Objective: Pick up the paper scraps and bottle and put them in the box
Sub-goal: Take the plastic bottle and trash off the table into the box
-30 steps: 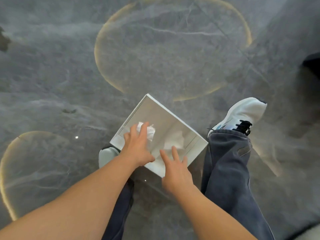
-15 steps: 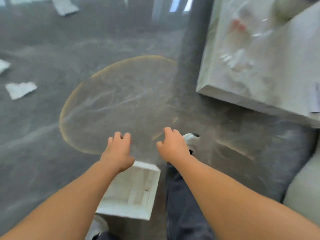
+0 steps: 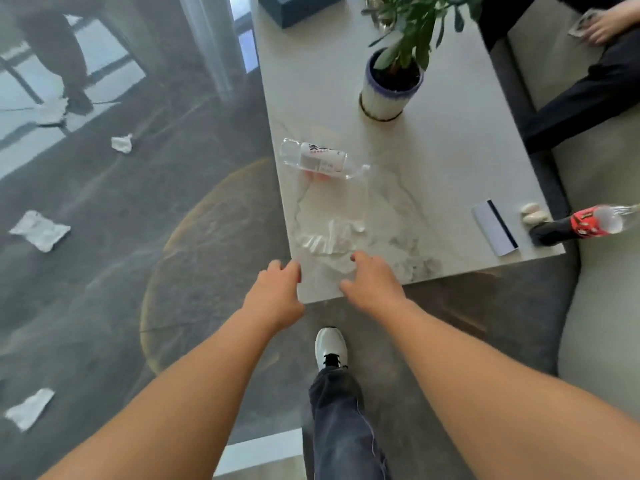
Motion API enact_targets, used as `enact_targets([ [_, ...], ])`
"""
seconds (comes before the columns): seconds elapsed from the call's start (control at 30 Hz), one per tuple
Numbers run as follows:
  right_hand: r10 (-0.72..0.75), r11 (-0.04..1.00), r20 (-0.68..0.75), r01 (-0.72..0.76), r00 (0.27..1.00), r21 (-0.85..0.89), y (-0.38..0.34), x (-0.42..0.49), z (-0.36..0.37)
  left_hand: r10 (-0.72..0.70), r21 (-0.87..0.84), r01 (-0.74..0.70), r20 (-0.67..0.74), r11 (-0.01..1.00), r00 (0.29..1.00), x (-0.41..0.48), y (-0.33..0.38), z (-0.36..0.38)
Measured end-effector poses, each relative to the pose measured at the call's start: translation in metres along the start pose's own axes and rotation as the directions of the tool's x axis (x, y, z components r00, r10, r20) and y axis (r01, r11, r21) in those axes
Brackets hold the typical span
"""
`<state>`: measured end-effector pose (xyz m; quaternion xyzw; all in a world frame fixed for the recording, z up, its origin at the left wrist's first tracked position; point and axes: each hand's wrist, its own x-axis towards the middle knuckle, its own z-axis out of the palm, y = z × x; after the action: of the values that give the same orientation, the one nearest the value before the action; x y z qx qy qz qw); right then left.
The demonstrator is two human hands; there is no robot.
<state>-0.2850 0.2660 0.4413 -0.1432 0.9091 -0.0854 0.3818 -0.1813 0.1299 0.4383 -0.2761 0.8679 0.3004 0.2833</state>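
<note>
A clear plastic bottle (image 3: 317, 160) with a white label lies on its side on the pale marble table (image 3: 433, 188). A flat piece of clear wrapper or paper (image 3: 330, 233) lies on the table just beyond my fingers. My left hand (image 3: 275, 294) and my right hand (image 3: 372, 284) hover at the table's near corner, both empty with fingers loosely curled. Crumpled white paper scraps lie on the dark floor at the left: one far (image 3: 122, 143), one in the middle (image 3: 40, 231), one near (image 3: 29, 408). Only a sliver of the white box (image 3: 263, 450) shows between my arms.
A potted plant (image 3: 389, 84) stands on the table behind the bottle. A white card (image 3: 495, 226), small pale pebbles and a dark bottle with a red label (image 3: 581, 225) sit at the right edge. A sofa runs along the right, with another person's leg (image 3: 585, 95). My white shoe (image 3: 330, 346) is below.
My hands left the box, where paper was dropped, and rose. The view swung up from the floor to the table; the box slid almost out of sight at the bottom.
</note>
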Motion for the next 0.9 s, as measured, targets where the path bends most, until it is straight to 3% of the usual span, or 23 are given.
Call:
enact_targets([
  [0.13,0.009,1.0,0.086,-0.009,0.996,0.007,-0.002,0.055,-0.014,-0.015,0.045,0.011,0.08,0.999,0.997,0.072,0.027,-0.011],
  [0.23,0.032,0.999,0.128,-0.034,0.991,0.016,0.002,0.089,-0.006,-0.009,0.103,0.002,0.063,0.995,0.998,0.122,0.035,-0.01],
  [0.37,0.11,0.987,0.108,-0.122,0.988,0.108,-0.003,0.121,0.016,0.178,0.203,-0.162,-0.064,0.966,0.982,0.18,0.035,-0.018],
  [0.47,0.182,0.975,0.066,-0.189,0.981,0.119,-0.017,0.145,0.036,0.47,0.403,-0.363,-0.208,0.84,0.858,0.226,0.035,-0.037],
  [0.57,0.194,0.979,0.069,-0.197,0.979,0.046,-0.032,0.167,0.059,0.702,0.53,-0.534,-0.178,0.658,0.689,0.266,0.044,-0.053],
  [0.63,0.24,0.97,-0.012,-0.239,0.971,0.042,-0.039,0.175,0.071,0.748,0.553,-0.575,-0.142,0.603,0.648,0.29,0.053,-0.06],
  [0.8,0.295,0.955,-0.259,-0.274,0.92,0.114,-0.059,0.174,0.089,0.606,0.628,-0.489,0.035,0.605,0.795,0.317,0.049,-0.065],
  [0.9,0.371,0.898,-0.214,-0.291,0.904,0.33,-0.059,0.161,0.092,0.542,0.584,-0.493,0.105,0.645,0.834,0.302,0.039,-0.055],
])
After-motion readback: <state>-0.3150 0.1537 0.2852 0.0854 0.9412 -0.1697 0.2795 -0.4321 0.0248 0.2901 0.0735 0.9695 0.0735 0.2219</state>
